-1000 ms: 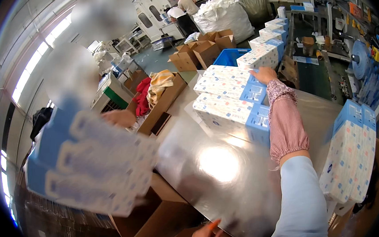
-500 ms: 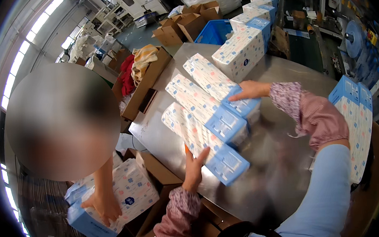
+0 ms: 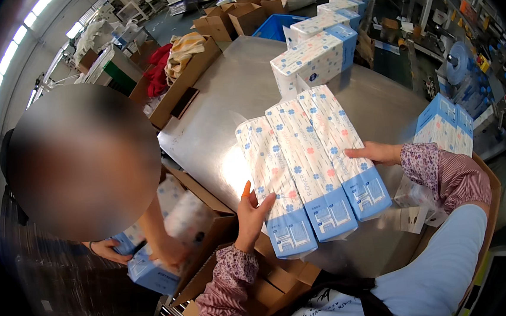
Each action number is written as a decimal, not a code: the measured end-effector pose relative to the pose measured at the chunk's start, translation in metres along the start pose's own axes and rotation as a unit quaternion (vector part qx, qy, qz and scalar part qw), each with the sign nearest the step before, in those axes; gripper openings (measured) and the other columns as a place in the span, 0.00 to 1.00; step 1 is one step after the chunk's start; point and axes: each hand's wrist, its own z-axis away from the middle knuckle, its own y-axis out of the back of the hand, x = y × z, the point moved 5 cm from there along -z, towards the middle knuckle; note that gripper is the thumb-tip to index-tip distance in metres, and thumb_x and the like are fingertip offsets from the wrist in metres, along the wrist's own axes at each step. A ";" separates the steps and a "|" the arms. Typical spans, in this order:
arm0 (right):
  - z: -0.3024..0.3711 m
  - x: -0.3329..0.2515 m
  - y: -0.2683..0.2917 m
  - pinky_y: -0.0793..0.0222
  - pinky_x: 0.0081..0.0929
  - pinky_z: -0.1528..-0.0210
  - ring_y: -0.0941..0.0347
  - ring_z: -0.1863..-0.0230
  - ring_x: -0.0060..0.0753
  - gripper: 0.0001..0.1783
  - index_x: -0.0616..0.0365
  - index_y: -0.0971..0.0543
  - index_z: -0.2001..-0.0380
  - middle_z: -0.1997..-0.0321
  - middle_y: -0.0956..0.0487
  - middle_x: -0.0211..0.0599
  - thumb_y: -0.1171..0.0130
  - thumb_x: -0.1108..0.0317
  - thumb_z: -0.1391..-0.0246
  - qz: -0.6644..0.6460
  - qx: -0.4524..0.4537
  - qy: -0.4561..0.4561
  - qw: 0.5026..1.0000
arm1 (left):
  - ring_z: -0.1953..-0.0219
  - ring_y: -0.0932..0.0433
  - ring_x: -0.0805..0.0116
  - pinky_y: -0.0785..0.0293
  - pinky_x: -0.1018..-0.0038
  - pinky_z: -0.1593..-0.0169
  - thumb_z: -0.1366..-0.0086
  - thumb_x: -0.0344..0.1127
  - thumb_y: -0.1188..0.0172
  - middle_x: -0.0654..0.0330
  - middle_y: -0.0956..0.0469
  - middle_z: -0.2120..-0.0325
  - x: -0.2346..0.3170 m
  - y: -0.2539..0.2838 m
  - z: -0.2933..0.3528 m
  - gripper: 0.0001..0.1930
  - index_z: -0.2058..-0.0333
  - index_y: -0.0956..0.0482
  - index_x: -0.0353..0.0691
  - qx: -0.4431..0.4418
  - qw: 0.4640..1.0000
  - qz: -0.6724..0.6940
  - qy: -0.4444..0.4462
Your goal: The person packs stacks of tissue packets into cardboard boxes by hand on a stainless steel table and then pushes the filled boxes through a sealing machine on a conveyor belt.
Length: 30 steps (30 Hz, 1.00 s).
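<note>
Three long soft packs of tissues, white with clover prints and blue ends, are pressed side by side between my hands. My left hand (image 3: 251, 216) grips the outer side of the left tissue pack (image 3: 270, 168), thumb on top. On the far side of the right tissue pack (image 3: 335, 131), my right hand (image 3: 377, 152) squeezes inward, its thumb over the top face. The middle tissue pack (image 3: 309, 153) is held only by its neighbours. The row tilts and appears raised above the metal table (image 3: 219, 110), blue ends toward me. Fingers beneath the packs are hidden.
More tissue packs (image 3: 311, 61) line up at the back right; others (image 3: 443, 125) stand at the right. Below my left arm is an open cardboard box (image 3: 268, 281). At left, a co-worker's hands (image 3: 168, 251) handle packs at another box (image 3: 214, 232). Machinery (image 3: 465, 64) stands right.
My hands have pushed the three packs together, evened them up and brought them closer to me, turned more upright. The co-worker's packs have moved down into the box.
</note>
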 end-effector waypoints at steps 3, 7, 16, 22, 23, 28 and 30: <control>-0.016 -0.006 0.009 0.39 0.32 0.40 0.35 0.41 0.35 0.44 0.63 0.41 0.39 0.41 0.32 0.46 0.42 0.43 0.49 -0.045 -0.054 -0.002 0.998 | 0.52 0.27 0.65 0.29 0.72 0.50 0.38 0.35 0.44 0.49 0.30 0.50 -0.002 -0.007 -0.009 0.31 0.41 0.46 0.27 -0.080 0.993 0.076 0.046; -0.019 0.000 -0.004 0.40 0.33 0.40 0.35 0.41 0.35 0.44 0.62 0.40 0.39 0.41 0.32 0.45 0.39 0.45 0.52 -0.092 -0.058 -0.015 0.994 | 0.48 0.30 0.59 0.33 0.68 0.46 0.40 0.49 0.44 0.46 0.32 0.48 -0.021 -0.017 -0.001 0.37 0.41 0.45 0.30 -0.117 0.968 0.195 0.110; 0.074 -0.049 -0.056 0.42 0.31 0.40 0.34 0.43 0.37 0.46 0.64 0.42 0.40 0.44 0.31 0.47 0.31 0.63 0.61 -0.058 0.002 0.196 0.979 | 0.46 0.33 0.58 0.35 0.68 0.43 0.50 0.30 0.36 0.49 0.36 0.45 0.032 0.002 0.087 0.43 0.38 0.52 0.34 -0.114 0.980 0.155 -0.051; 0.134 -0.059 -0.198 0.36 0.32 0.44 0.30 0.49 0.33 0.33 0.62 0.29 0.49 0.51 0.25 0.38 0.31 0.75 0.63 -0.098 -0.051 0.365 0.925 | 0.57 0.24 0.61 0.30 0.68 0.51 0.61 0.22 0.36 0.56 0.23 0.59 0.109 0.098 0.270 0.29 0.54 0.26 0.31 0.032 0.973 -0.062 -0.221; 0.124 -0.050 -0.237 0.36 0.32 0.43 0.30 0.48 0.33 0.35 0.61 0.30 0.48 0.50 0.25 0.38 0.29 0.74 0.64 -0.095 -0.072 0.347 0.930 | 0.58 0.23 0.60 0.29 0.67 0.52 0.63 0.22 0.36 0.54 0.23 0.59 0.106 0.133 0.306 0.29 0.55 0.26 0.30 0.032 0.964 -0.102 -0.245; 0.140 0.053 -0.392 0.33 0.21 0.48 0.27 0.56 0.28 0.27 0.64 0.29 0.50 0.55 0.23 0.39 0.34 0.71 0.54 -0.088 -0.315 0.153 0.932 | 0.50 0.27 0.52 0.29 0.60 0.48 0.67 0.25 0.33 0.47 0.30 0.50 0.104 0.165 0.389 0.44 0.45 0.38 0.26 -0.079 0.991 -0.088 -0.054; 0.173 0.109 -0.405 0.30 0.20 0.51 0.25 0.55 0.27 0.22 0.66 0.29 0.50 0.56 0.22 0.44 0.41 0.69 0.47 -0.025 -0.527 -0.037 0.849 | 0.47 0.30 0.52 0.35 0.63 0.43 0.65 0.32 0.30 0.46 0.35 0.45 0.072 0.157 0.398 0.49 0.41 0.43 0.29 -0.150 0.972 -0.178 -0.013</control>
